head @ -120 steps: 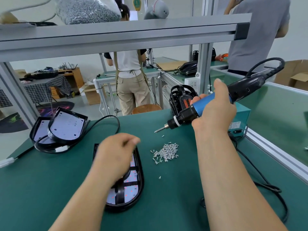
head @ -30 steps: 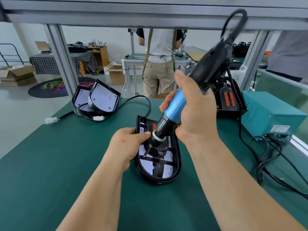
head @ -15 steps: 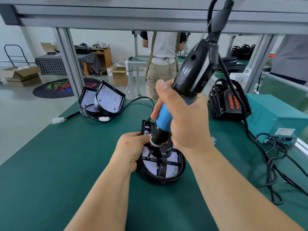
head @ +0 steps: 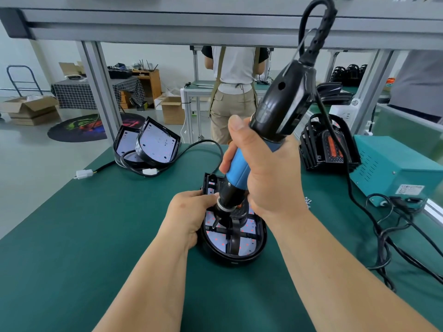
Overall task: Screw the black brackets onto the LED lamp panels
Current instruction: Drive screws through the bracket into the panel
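a worker's right hand [head: 268, 173] grips an electric screwdriver [head: 259, 144], its tip below on the black bracket [head: 233, 238]; the left hand [head: 189, 216] holds the led lamp panel [head: 260, 245] beside it.

2 arms in shot, both uncovered. The left forearm [head: 148, 279] is bare from the wrist down to the bottom edge of frame, slim and smooth. The right forearm [head: 335, 271] is bare along its whole visible length too, and looks broader this close to the lens. The left hand [head: 189, 212] is bare, its knuckles softly rounded. The right hand [head: 268, 178] is bare as well, and its thumbnail [head: 236, 122] is cut short and plain.
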`<state>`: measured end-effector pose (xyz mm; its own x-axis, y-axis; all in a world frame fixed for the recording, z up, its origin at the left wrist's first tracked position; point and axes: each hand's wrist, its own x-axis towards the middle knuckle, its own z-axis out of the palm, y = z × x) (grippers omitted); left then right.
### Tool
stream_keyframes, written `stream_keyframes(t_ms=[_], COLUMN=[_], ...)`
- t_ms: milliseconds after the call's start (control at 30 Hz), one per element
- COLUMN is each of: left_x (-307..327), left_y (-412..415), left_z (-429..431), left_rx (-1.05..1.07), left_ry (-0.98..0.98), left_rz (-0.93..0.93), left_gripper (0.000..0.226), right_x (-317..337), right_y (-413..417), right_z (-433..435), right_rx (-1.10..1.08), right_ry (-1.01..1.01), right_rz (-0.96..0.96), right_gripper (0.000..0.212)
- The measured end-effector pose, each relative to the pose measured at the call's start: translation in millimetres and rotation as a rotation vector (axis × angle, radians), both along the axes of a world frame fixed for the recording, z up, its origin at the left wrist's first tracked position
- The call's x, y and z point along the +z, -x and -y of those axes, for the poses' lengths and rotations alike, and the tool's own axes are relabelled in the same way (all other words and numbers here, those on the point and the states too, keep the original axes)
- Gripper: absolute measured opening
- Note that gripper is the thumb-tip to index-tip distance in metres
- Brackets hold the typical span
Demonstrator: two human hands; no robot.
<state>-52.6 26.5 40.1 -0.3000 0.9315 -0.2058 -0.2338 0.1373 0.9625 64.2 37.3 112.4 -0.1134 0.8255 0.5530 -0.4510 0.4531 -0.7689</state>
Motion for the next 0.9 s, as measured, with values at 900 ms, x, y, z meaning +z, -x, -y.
stream_keyframes(t_ms=[900], left_x=[-7.6], left_y=[5.2], left_z=[-8.0], left_rx=[-0.006], left_ry=[0.06], left_rz=[-0.011], left_gripper=[0.022], right_x=[2.0], right_y=[-8.5], right_z=[-8.6], right_rx=[-0.019], right_ry=[0.07], right_rz=[-0.06], right_gripper=[0.024])
